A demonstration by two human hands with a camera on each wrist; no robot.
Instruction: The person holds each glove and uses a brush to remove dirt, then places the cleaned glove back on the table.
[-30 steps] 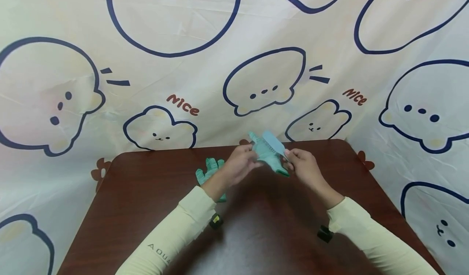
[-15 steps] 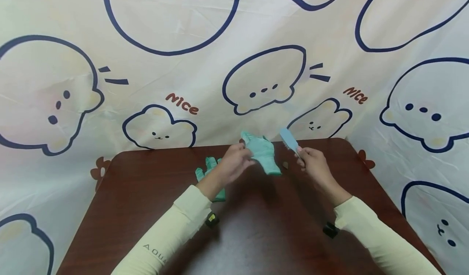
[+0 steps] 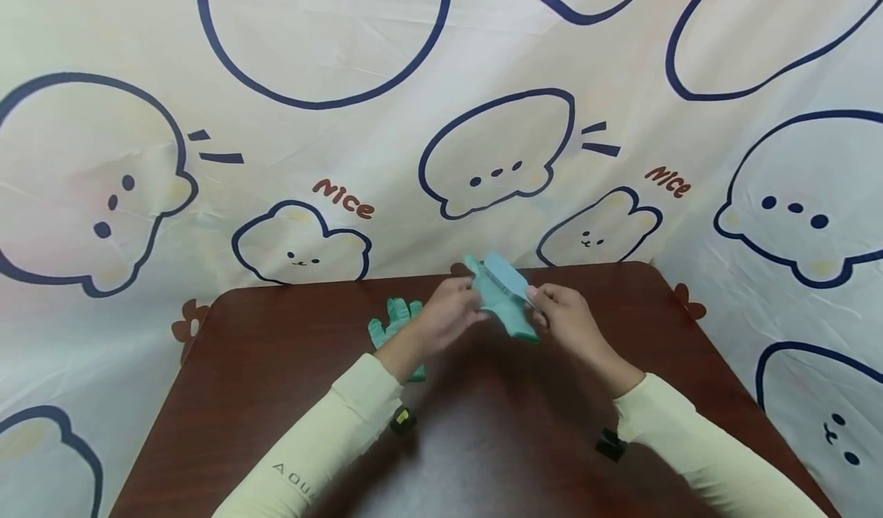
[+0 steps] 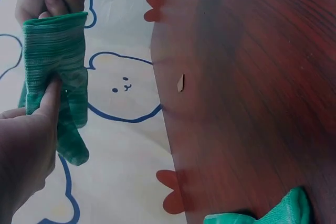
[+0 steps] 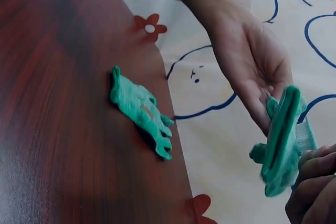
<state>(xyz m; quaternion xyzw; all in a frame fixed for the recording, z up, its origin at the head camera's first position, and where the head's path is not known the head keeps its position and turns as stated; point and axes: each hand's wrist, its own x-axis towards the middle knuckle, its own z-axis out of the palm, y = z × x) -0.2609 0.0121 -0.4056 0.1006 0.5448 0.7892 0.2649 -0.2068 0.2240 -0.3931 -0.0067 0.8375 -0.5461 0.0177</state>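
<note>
My left hand (image 3: 448,317) pinches a mint-green knit glove (image 3: 509,320) above the far part of the table, its cuff pointing down and right. In my right hand (image 3: 569,317) is the handle of a light blue brush (image 3: 507,275), whose bristle side faces the glove and overlaps it. The left wrist view shows my left thumb (image 4: 50,98) pressing into the glove below its ribbed cuff. Pale bristles (image 5: 304,137) show beside the glove in the right wrist view. The glove partly hides my left fingers there.
A second green glove (image 5: 142,107) lies on the dark wooden table (image 3: 276,395), partly behind my left forearm in the head view. A small tan chip (image 4: 180,83) lies near the far edge. A cartoon-printed curtain (image 3: 386,142) hangs behind the table.
The brush was over the glove a second ago, came away to the right half a second ago, and is back over it now. The glove has tilted, its cuff swinging right.
</note>
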